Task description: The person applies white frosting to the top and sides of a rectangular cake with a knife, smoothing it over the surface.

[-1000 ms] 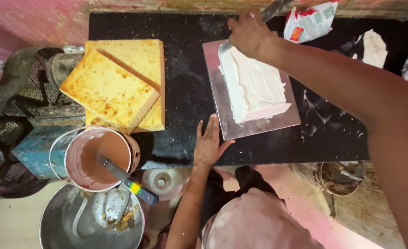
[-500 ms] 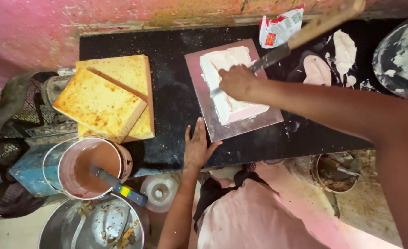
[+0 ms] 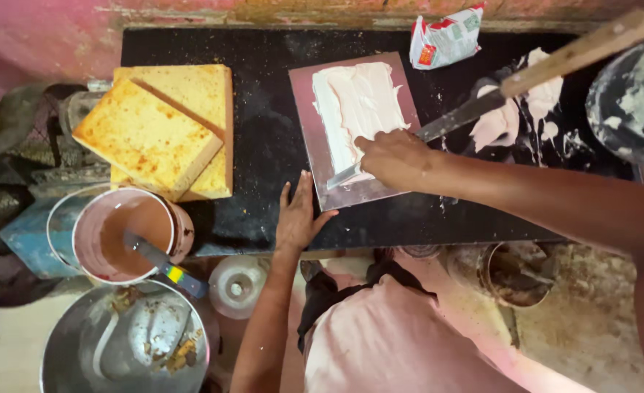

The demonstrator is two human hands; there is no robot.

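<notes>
1. On the black surface (image 3: pixel 264 145), my right hand (image 3: pixel 398 156) has come down from the far edge to the near edge of the cream-covered cake (image 3: pixel 355 109), its grip closed around the long knife (image 3: pixel 453 120).
2. My left hand (image 3: pixel 298 215) lies flat and open by the silver board (image 3: pixel 358 191), holding nothing.
3. Cream looks smoother on top, streaked pinkish-white.

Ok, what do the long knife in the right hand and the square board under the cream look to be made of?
The knife seems to have a dull grey metal blade and a pale wooden handle, matte and grain-coloured. The board looks like thin card or sheet with a smooth silvery-pink face; which one I cannot tell. The right hand holds the blade's end against the cream.
</notes>
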